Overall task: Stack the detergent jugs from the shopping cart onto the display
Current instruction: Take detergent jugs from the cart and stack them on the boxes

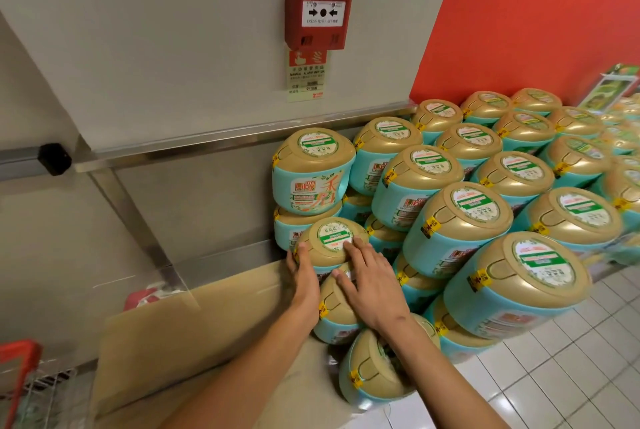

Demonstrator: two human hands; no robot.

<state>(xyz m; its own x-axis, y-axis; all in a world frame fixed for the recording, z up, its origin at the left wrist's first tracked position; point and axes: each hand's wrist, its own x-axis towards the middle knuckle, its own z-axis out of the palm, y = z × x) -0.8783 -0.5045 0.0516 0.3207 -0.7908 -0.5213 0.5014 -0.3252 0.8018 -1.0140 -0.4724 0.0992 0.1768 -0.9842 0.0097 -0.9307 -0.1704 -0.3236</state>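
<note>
My left hand [304,269] curls round the jug [318,255]; my right hand [369,278] presses flat on its lid [334,236]. Probably heavy, stiff, slick: best held by both sides.

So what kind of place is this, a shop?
Probably a shop, most likely a supermarket. Lots of the same jugs are piled up in rows, a red wire cart stands at the lower left, and the floor is shiny white tile.

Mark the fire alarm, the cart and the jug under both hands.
fire alarm [323,13], head view, white front panel.
cart [20,352], head view, red frame.
jug [322,250], head view, gold lid.
</note>
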